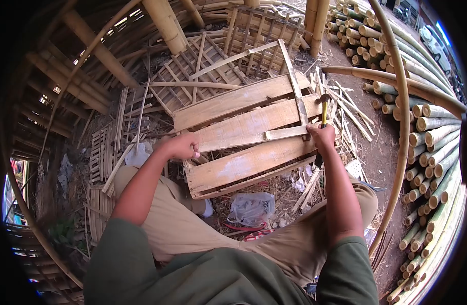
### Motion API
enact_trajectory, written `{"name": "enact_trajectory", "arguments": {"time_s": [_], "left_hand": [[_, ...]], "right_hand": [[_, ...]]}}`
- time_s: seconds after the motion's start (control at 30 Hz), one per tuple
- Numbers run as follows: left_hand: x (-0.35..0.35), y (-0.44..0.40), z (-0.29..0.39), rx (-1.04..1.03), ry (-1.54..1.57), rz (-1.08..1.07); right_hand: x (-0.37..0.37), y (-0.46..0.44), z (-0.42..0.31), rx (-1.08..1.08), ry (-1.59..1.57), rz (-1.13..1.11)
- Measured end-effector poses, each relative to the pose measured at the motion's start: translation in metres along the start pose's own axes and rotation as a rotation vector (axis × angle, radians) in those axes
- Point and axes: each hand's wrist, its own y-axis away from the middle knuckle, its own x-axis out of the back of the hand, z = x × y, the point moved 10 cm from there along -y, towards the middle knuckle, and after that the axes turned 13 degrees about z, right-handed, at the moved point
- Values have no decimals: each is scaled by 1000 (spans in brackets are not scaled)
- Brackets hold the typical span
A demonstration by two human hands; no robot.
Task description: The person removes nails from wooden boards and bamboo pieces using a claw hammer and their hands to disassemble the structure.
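Right grip: a dark-headed hammer with a yellow-and-black handle [324, 113] is clasped around the handle by the right hand [322, 137], perhaps so that the nearby wood can also be steadied.
Thumb side: a short, flat, pale wooden strip [286, 133] is laid just left of that grip.
Underneath: broad, pale wooden planks [254, 158] are set, presumably as flat support.
Left grip: the left hand [183, 146] is curled at a plank's end; whether anything is pinched cannot be told.
Bodyward: a clear, crumpled plastic bag [252, 208] is bunched between both grips.
Far right: round, greenish bamboo poles [437, 140] are stacked.
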Motion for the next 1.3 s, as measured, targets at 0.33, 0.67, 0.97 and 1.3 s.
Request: {"name": "enact_trajectory", "arguments": {"time_s": [0.33,0.67,0.97,1.3], "left_hand": [[-15,32,-9,-1,187,194],[-17,32,11,36,148,252],[-23,24,8,37,105,325],[18,-18,123,-191,443,610]], "right_hand": [[6,2,-2,32,25,28],[-4,-5,5,7,-50,-12],[-9,1,5,29,-138,-26],[-1,0,-1,18,67,-43]]}}
